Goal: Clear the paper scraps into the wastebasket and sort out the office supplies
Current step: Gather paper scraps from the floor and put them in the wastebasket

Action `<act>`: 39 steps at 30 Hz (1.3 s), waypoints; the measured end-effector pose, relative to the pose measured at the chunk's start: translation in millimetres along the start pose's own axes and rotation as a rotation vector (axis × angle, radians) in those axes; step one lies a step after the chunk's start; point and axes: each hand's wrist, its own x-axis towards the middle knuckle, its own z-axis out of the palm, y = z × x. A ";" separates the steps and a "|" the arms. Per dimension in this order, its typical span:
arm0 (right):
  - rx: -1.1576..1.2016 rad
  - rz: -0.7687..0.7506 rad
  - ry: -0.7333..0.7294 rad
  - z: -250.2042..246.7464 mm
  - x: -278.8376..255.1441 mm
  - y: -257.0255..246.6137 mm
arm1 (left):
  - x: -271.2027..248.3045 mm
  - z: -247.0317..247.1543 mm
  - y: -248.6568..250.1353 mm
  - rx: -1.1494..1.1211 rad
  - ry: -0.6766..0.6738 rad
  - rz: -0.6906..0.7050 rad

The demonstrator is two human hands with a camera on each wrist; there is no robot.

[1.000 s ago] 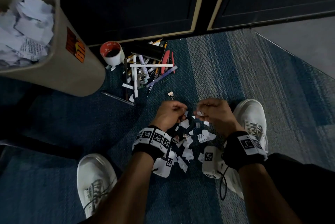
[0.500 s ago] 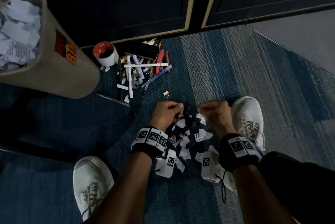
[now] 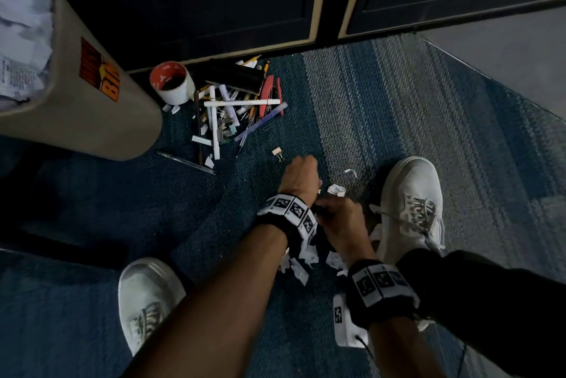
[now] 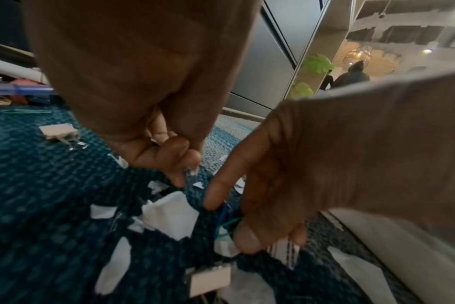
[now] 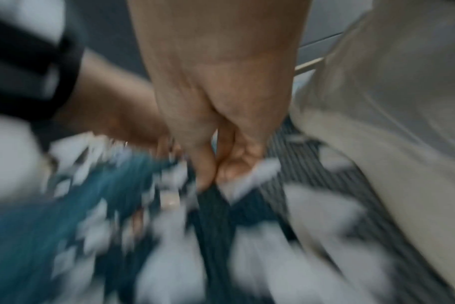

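Observation:
White paper scraps (image 3: pixel 306 258) lie scattered on the blue carpet between my shoes; more scraps (image 4: pixel 169 216) show close up. My left hand (image 3: pixel 301 174) is curled, its thumb and forefinger pinching a small pale scrap (image 4: pixel 191 174) just above the carpet. My right hand (image 3: pixel 337 218) sits beneath the left wrist and pinches a white scrap (image 5: pixel 247 179), with green and blue paper clips (image 4: pixel 225 224) by its thumb. The beige wastebasket (image 3: pixel 92 120), full of paper, stands at the far left. A heap of pens, pencils and clips (image 3: pixel 235 111) lies ahead.
A tape roll (image 3: pixel 171 82) stands beside the heap, against dark cabinet doors (image 3: pixel 214 4). A binder clip (image 3: pixel 278 153) lies just ahead of my left hand, another binder clip (image 4: pixel 210 281) among the scraps. My white shoes (image 3: pixel 413 203) flank the scraps.
My right hand has drawn back toward me and to the left, now under the left wrist. My left hand has shifted forward and right. Both stay curled over the scraps.

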 end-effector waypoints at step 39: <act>0.052 0.073 0.205 0.3 0.5 -6.5 | -4.0 -6.5 -40.7 -0.346 0.030 0.063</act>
